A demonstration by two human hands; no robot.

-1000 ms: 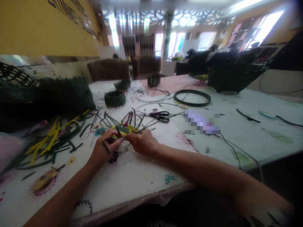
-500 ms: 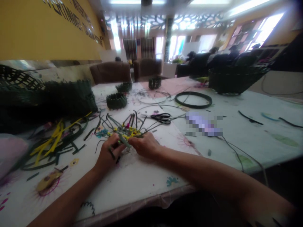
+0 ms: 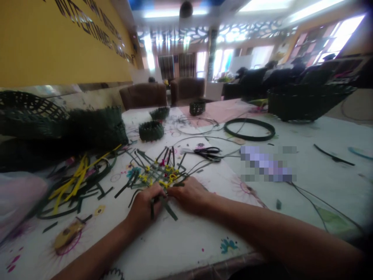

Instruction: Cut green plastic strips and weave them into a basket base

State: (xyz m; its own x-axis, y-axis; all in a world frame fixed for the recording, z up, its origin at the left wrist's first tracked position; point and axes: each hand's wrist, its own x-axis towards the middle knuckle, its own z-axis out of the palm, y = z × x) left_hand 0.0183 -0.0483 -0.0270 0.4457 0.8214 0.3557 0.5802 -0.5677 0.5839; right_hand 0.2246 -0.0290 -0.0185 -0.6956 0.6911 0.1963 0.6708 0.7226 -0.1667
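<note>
**Half-woven strip mat under two hands at a craft table**

Standing by this table, and closest in are the left hand (image 3: 143,206) and right hand (image 3: 190,195), nearly touching at 6 o'clock. The left looks to be pinching some dark green strip ends (image 3: 169,209) at the lower edge, fingers curled, though they hide most of it. The right is pressed down on the weave, fingers together; can't tell if it's actually gripping anything. Just above them, flat on the flowery tablecloth (image 3: 186,249), sits the open lattice of green and yellow strips (image 3: 159,174). Done so far: a patch of crossings in the middle, with the yellow bunched nearest the hands. Left over: loads of loose ends fanning out, and no raised sides yet.

Further out, a heap of yellow and green offcuts (image 3: 78,186) at 9 o'clock, black-handled scissors (image 3: 206,153) and a coil of dark strip (image 3: 249,129) at 1, small woven rings (image 3: 150,130) at 11, and big woven baskets (image 3: 87,130) at 10 and 2. Way back, brown armchairs (image 3: 144,96) at 12 and seated people (image 3: 253,83) at 1
</note>
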